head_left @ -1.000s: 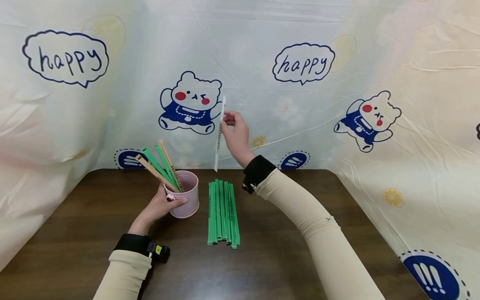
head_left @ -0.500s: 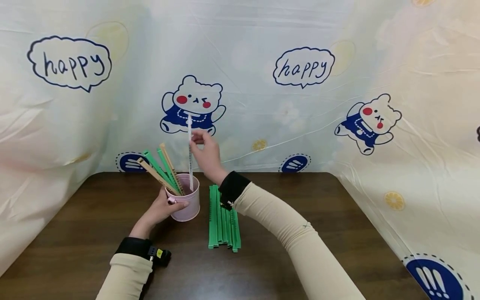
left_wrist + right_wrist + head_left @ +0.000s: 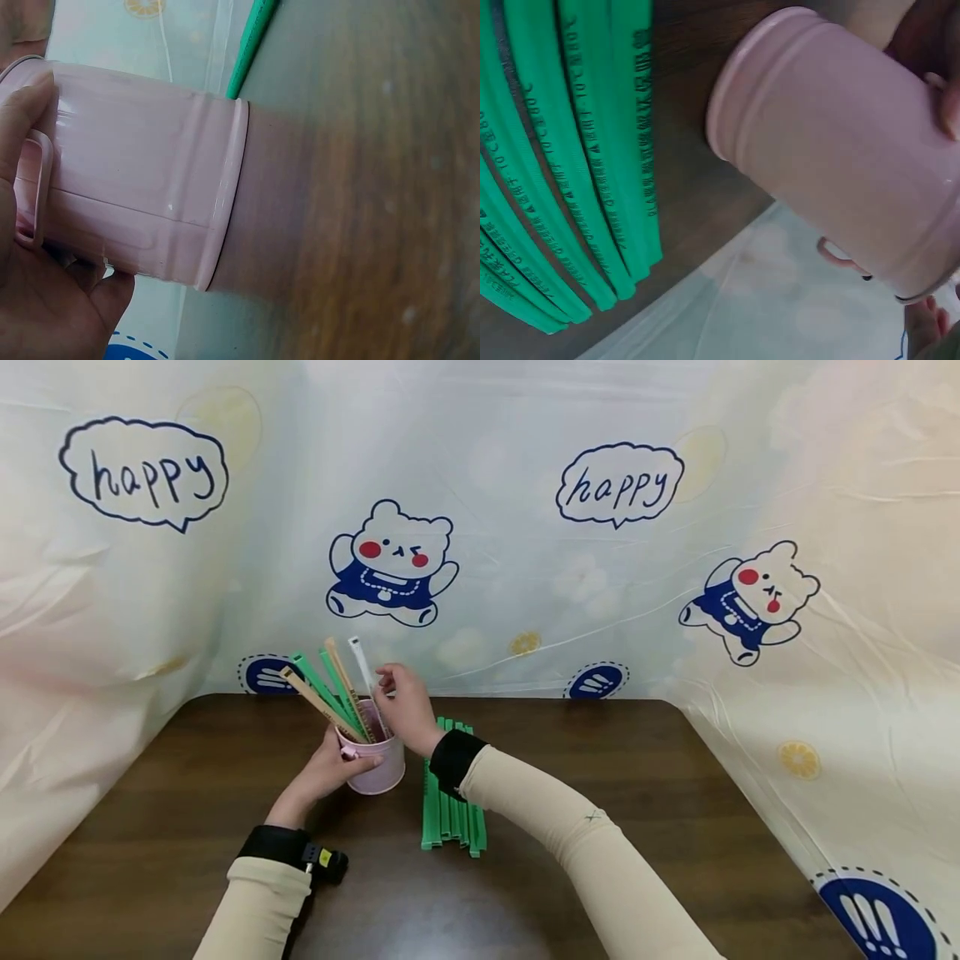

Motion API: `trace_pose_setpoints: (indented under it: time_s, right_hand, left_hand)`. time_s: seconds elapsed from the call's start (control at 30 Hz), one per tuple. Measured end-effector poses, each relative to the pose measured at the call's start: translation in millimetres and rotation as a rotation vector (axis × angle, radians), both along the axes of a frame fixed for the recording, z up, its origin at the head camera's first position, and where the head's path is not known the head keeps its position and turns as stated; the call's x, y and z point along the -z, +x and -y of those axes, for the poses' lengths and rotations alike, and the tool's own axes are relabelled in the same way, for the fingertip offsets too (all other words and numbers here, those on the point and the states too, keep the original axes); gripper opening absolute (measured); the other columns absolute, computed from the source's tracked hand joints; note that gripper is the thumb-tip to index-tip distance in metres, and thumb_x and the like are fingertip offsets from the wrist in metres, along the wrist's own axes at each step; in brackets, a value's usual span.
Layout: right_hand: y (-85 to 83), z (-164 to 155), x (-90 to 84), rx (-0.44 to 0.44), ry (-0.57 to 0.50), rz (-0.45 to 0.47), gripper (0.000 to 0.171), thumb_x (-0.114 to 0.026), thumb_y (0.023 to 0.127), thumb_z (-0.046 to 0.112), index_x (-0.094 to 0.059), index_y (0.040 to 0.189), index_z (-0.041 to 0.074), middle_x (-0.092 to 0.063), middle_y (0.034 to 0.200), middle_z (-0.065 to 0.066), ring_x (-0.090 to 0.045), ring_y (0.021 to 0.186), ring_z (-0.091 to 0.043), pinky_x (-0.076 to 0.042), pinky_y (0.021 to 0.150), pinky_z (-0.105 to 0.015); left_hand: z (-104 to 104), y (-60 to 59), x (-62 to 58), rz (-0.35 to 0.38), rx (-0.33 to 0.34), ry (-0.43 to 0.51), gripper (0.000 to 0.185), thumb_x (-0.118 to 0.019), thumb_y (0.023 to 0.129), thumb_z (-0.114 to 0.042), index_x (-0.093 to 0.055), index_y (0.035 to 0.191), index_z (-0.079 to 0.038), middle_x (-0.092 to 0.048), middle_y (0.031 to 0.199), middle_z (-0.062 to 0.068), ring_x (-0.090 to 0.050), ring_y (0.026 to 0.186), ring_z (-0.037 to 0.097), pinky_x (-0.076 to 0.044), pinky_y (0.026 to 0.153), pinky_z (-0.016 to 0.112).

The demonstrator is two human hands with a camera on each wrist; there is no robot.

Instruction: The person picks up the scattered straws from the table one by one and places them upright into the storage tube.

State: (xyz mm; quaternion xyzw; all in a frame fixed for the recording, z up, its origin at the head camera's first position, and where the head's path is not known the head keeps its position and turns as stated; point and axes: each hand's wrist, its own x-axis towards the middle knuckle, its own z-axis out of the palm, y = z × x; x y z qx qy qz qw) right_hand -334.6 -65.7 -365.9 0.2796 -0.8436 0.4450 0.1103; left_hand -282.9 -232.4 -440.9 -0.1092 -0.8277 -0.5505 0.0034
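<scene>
A pink metal cup point(image 3: 378, 767) stands on the dark wooden table point(image 3: 600, 793), and my left hand point(image 3: 330, 768) grips its left side by the small handle. Green and wooden rulers point(image 3: 324, 689) lean out of the cup to the left. A white ruler point(image 3: 361, 664) stands in it too, and my right hand point(image 3: 384, 687) pinches it just above the rim. Right of the cup lies a bundle of green rulers point(image 3: 452, 810), partly under my right wrist. The left wrist view shows the cup point(image 3: 150, 195) in my palm point(image 3: 37, 300). The right wrist view shows the cup point(image 3: 840, 150) and the green rulers point(image 3: 562, 172).
A pale plastic sheet printed with bears and "happy" bubbles point(image 3: 615, 485) hangs behind the table and down both sides. The tabletop stretches bare to the right of the green bundle and along the near edge.
My right hand carried the white ruler left and down from above the green bundle and lowered it into the pink cup. My left hand stayed on the cup.
</scene>
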Motion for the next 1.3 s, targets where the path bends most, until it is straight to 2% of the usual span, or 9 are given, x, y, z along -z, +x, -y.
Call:
trace_pose_setpoints:
  time_s: [0.2,0.47,0.5,0.6,0.7,0.73,0.9,1.07,1.3]
  right_hand:
    - [-3.1,-7.6,-3.1,0.015,0.044,0.048,0.035,-0.058,0.102,0.008,-0.058,0.136,0.0,-0.067,0.122,-0.017,-0.065,0.112,-0.026,-0.056,0.092,-0.028]
    - [-31.6,-58.9,-18.7,0.053,-0.077,0.147,0.034,-0.054,0.103,0.011,-0.059,0.136,0.004,-0.064,0.13,-0.017,-0.062,0.12,-0.027,-0.052,0.102,-0.036]
    - [-52.0,-70.1,-0.6,0.033,-0.086,0.145,0.034,-0.056,0.104,0.018,-0.059,0.137,0.007,-0.065,0.129,-0.013,-0.062,0.12,-0.022,-0.052,0.102,-0.034]
    - [-52.5,-97.7,12.1,0.045,-0.055,0.208,0.036,-0.056,0.105,0.02,-0.058,0.138,0.007,-0.064,0.131,-0.013,-0.062,0.122,-0.021,-0.05,0.106,-0.034]
    - [-48.4,-119.0,33.0,0.065,0.018,0.256,0.036,-0.059,0.103,0.016,-0.059,0.137,0.002,-0.066,0.126,-0.017,-0.063,0.118,-0.026,-0.051,0.103,-0.038]
    - [-30.6,-122.3,26.2,0.091,0.051,0.294,0.036,-0.059,0.102,0.009,-0.059,0.136,-0.002,-0.066,0.124,-0.021,-0.065,0.114,-0.032,-0.053,0.101,-0.043]
    - [-69.3,-148.6,121.6,0.013,0.127,0.283,0.037,-0.06,0.103,0.021,-0.058,0.135,0.002,-0.065,0.095,-0.006,-0.064,0.078,-0.022,-0.053,0.071,-0.036]
    - [-107.2,-159.1,204.0,-0.001,0.165,0.32,0.045,-0.06,0.104,0.031,-0.054,0.141,0.006,-0.059,0.08,-0.003,-0.06,0.07,-0.019,-0.051,0.065,-0.035]
    - [-93.4,-150.6,191.6,0.067,0.242,0.401,0.033,-0.063,0.102,0.023,-0.061,0.13,0.005,-0.066,0.081,-0.014,-0.067,0.075,-0.027,-0.057,0.071,-0.039]
  left_hand:
    - [-0.8,-1.0,0.6,-0.007,-0.004,0.0,0.105,-0.072,0.089,-0.013,0.006,0.157,0.005,-0.02,0.157,0.037,-0.03,0.144,0.052,-0.028,0.118,0.067]
    - [-0.1,-0.9,-5.1,0.018,-0.035,-0.022,0.104,-0.073,0.089,-0.017,0.004,0.157,0.007,-0.023,0.156,0.038,-0.03,0.143,0.05,-0.028,0.118,0.066]
    - [0.0,-0.9,-4.9,0.023,-0.037,-0.023,0.104,-0.073,0.089,-0.017,0.003,0.157,0.007,-0.023,0.156,0.038,-0.03,0.144,0.05,-0.028,0.118,0.066]
    - [0.1,-0.8,-3.7,0.028,-0.033,-0.025,0.104,-0.073,0.09,-0.016,0.004,0.157,0.007,-0.023,0.156,0.038,-0.029,0.144,0.051,-0.027,0.118,0.067]
    - [-0.2,-1.2,-1.9,0.025,-0.022,-0.028,0.105,-0.073,0.09,-0.016,0.006,0.157,0.006,-0.022,0.156,0.038,-0.029,0.144,0.051,-0.028,0.118,0.068]
    - [0.0,-1.0,-1.9,0.024,-0.02,-0.029,0.106,-0.073,0.09,-0.016,0.006,0.157,0.005,-0.022,0.157,0.037,-0.029,0.144,0.051,-0.028,0.118,0.068]
    - [0.1,-0.3,-2.1,0.025,-0.016,-0.029,0.107,-0.073,0.09,-0.015,0.008,0.158,0.004,-0.02,0.158,0.037,-0.028,0.145,0.051,-0.027,0.118,0.069]
    - [-0.3,0.0,-2.9,0.024,-0.01,-0.025,0.107,-0.072,0.09,-0.015,0.009,0.158,0.003,-0.018,0.158,0.037,-0.026,0.145,0.052,-0.025,0.118,0.071]
    - [-0.9,0.8,-4.0,0.024,-0.015,-0.028,0.106,-0.072,0.09,-0.015,0.008,0.158,0.004,-0.019,0.158,0.037,-0.026,0.145,0.051,-0.025,0.119,0.069]
